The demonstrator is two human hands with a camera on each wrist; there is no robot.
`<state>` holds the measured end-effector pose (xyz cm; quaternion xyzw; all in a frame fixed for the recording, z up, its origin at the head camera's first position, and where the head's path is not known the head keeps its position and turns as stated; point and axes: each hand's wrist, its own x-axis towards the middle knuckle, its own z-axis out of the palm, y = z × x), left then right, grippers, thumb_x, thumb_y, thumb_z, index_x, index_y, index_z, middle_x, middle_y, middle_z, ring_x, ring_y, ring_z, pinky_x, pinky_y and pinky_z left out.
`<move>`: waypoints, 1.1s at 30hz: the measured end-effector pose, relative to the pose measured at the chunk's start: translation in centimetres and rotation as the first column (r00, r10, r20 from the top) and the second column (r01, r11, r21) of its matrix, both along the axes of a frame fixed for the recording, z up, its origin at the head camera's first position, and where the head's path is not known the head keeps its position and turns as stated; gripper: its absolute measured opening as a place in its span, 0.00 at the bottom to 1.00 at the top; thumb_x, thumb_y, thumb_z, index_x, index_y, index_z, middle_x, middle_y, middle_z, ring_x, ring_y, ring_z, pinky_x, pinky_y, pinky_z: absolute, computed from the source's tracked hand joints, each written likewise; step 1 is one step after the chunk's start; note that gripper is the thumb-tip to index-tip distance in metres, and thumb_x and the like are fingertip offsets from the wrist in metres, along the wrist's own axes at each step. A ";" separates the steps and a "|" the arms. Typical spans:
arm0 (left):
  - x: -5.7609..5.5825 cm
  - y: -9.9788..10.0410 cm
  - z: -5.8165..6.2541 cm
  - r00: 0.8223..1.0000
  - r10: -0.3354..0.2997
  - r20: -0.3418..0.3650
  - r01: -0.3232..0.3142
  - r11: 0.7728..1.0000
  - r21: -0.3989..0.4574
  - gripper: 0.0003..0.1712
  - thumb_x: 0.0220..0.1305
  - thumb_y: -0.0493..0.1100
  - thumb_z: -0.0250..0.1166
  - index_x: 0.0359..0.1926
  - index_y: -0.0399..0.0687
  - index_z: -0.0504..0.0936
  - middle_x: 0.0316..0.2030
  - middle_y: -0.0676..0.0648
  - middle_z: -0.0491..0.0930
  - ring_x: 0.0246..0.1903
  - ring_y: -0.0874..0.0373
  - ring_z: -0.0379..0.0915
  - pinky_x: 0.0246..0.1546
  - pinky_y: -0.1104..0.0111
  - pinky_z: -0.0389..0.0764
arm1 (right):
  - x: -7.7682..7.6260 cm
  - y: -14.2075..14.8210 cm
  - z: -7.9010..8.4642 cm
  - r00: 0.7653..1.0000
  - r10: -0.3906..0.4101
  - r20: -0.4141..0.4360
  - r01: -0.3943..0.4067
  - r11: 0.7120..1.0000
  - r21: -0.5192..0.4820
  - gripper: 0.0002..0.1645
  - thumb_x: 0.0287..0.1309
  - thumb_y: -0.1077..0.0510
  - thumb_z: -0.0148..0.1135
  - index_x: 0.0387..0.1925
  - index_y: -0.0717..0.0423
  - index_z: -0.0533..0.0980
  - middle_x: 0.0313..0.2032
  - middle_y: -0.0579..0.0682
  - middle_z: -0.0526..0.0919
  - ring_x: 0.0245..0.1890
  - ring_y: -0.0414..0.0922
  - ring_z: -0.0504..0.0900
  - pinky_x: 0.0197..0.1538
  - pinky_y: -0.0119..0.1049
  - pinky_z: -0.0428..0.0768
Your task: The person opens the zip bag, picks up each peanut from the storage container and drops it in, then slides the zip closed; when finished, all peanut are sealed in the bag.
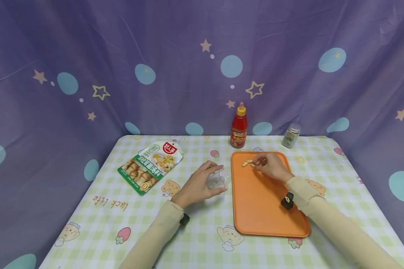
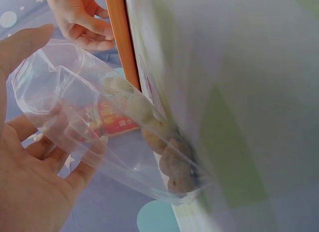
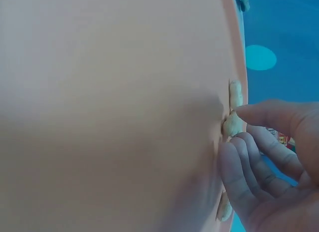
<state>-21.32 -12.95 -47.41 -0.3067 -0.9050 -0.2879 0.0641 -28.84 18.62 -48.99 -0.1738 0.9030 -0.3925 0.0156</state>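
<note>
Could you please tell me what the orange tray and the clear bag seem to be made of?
The orange tray looks like smooth, fairly matte plastic, judging by its even colour and rounded corners. The clear bag seems to be thin, glossy plastic film: it is see-through, creased and catches highlights.

From the head, the checked tablecloth (image 1: 195, 239) is looked down on; the orange tray (image 1: 262, 209) is shared by both close, seemingly sideways wrist views.

Long sleeves, plain cream, both arms: left sleeve (image 1: 153, 237), right sleeve (image 1: 346, 226). Left cuff (image 1: 174, 210) and right cuff (image 1: 302, 189) banded, ending at wrist. Small black left wrist unit (image 1: 184, 220), detail too small; black right wrist unit (image 1: 287, 201), blocky, small yellow-and-white mark. Fingers (image 3: 232, 162) bare.
</note>
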 end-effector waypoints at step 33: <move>-0.2 0.1 -0.1 1.000 0.005 0.008 -0.005 1.000 -0.002 0.44 0.58 0.61 0.77 0.71 0.51 0.76 0.60 0.53 0.75 0.60 0.59 0.74 0.66 0.61 0.79 | 0.0 -0.1 -0.3 0.996 0.022 0.081 -0.020 0.999 -0.025 0.07 0.62 0.64 0.70 0.42 0.62 0.85 0.35 0.56 0.87 0.31 0.41 0.83 0.32 0.31 0.83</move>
